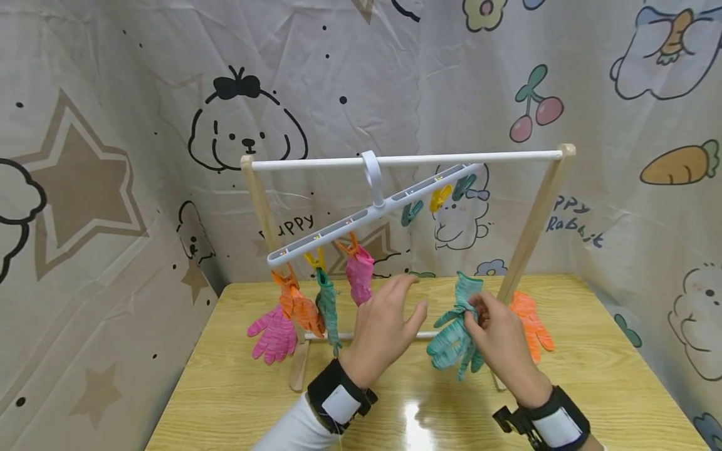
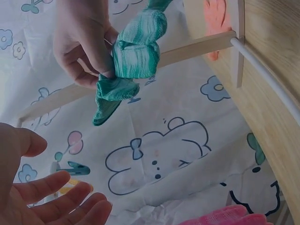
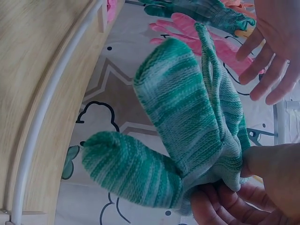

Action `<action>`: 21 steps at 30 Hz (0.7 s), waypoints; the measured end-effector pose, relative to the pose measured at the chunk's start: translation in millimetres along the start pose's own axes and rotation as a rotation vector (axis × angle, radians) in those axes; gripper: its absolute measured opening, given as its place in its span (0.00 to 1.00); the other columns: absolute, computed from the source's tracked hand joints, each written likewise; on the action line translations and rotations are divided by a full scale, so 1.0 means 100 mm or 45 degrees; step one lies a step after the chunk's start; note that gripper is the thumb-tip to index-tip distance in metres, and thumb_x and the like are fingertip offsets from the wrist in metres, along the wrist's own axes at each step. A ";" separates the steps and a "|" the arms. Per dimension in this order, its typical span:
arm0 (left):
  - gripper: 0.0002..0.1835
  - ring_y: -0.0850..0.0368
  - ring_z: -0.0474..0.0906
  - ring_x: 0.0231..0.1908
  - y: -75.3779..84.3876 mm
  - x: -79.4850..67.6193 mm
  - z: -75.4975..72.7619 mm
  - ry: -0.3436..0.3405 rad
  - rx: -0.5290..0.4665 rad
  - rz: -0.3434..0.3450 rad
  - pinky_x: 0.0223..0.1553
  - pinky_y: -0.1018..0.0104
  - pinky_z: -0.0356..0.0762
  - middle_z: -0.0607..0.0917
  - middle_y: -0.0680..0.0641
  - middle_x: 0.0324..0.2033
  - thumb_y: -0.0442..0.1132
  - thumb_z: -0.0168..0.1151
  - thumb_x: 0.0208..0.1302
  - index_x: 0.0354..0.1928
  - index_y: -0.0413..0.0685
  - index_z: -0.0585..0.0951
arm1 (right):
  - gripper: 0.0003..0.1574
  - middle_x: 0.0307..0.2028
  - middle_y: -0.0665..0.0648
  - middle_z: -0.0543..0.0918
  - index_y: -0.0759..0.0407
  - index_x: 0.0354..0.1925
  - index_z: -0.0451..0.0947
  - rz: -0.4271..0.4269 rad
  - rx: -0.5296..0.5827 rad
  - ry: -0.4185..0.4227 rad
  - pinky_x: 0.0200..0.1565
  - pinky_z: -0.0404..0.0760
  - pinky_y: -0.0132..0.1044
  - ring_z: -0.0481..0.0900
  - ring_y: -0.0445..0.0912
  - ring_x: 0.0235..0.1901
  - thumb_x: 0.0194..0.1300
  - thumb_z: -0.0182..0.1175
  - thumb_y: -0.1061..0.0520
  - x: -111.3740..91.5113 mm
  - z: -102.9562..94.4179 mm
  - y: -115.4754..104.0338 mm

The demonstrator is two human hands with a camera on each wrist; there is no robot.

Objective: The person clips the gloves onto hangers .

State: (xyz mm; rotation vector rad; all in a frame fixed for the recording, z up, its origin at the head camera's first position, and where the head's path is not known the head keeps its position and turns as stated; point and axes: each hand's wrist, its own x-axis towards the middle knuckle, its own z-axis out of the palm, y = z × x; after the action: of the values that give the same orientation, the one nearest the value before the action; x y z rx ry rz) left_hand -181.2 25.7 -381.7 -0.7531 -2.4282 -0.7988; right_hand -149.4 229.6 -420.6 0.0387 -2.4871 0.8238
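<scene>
My right hand (image 1: 502, 335) pinches a green striped knit glove (image 1: 451, 338) between thumb and fingers, its finger ends hanging down and its cuff sticking up. In the right wrist view the glove (image 3: 183, 103) fills the middle. My left hand (image 1: 383, 332) is held out to the left of it, fingers spread and holding nothing. Above both hands a white clip hanger (image 1: 361, 216) hangs tilted, left end low. Clipped on its left half are an orange glove (image 1: 299, 307), another green glove (image 1: 327, 307) and a pink glove (image 1: 360, 272).
The hanger's hook (image 1: 372, 178) loops over the white rod (image 1: 474, 158) of a wooden stand. On its right half are a yellow clip (image 1: 441, 198) and two teal clips, one nearer the middle (image 1: 412, 213). A pink glove (image 1: 274, 335) and an orange glove (image 1: 530, 326) lie on the wooden table (image 1: 225, 401).
</scene>
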 end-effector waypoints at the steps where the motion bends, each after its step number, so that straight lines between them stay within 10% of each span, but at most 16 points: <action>1: 0.19 0.54 0.88 0.41 0.00 0.01 0.00 0.004 0.004 0.002 0.30 0.67 0.83 0.87 0.48 0.53 0.48 0.64 0.68 0.56 0.47 0.81 | 0.07 0.24 0.55 0.78 0.64 0.38 0.79 0.000 0.001 -0.002 0.25 0.71 0.29 0.72 0.41 0.22 0.60 0.64 0.69 0.01 0.00 0.00; 7: 0.21 0.53 0.87 0.41 0.02 0.08 0.00 0.021 0.004 0.002 0.28 0.67 0.82 0.86 0.46 0.53 0.48 0.65 0.68 0.58 0.45 0.80 | 0.07 0.24 0.56 0.79 0.65 0.38 0.79 -0.006 0.016 -0.009 0.25 0.73 0.29 0.73 0.42 0.22 0.60 0.64 0.69 0.05 0.03 -0.01; 14: 0.25 0.48 0.82 0.58 0.02 0.15 0.02 -0.024 -0.041 -0.020 0.54 0.56 0.84 0.83 0.41 0.59 0.45 0.64 0.69 0.63 0.40 0.76 | 0.07 0.24 0.56 0.78 0.65 0.38 0.78 -0.030 0.036 -0.003 0.25 0.72 0.29 0.72 0.41 0.22 0.60 0.65 0.69 0.09 0.06 -0.02; 21: 0.29 0.46 0.81 0.60 -0.03 0.25 0.05 0.000 -0.050 -0.042 0.58 0.55 0.82 0.82 0.40 0.61 0.44 0.65 0.67 0.67 0.38 0.73 | 0.07 0.24 0.55 0.79 0.63 0.38 0.77 -0.026 0.041 -0.005 0.25 0.72 0.30 0.73 0.42 0.22 0.60 0.64 0.68 0.13 0.10 0.00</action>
State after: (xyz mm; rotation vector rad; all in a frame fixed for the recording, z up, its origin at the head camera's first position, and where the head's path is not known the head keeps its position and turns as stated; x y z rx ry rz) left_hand -202.5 35.9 -371.9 -0.7294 -2.4369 -0.8618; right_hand -165.5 225.5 -421.6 0.0774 -2.4730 0.8559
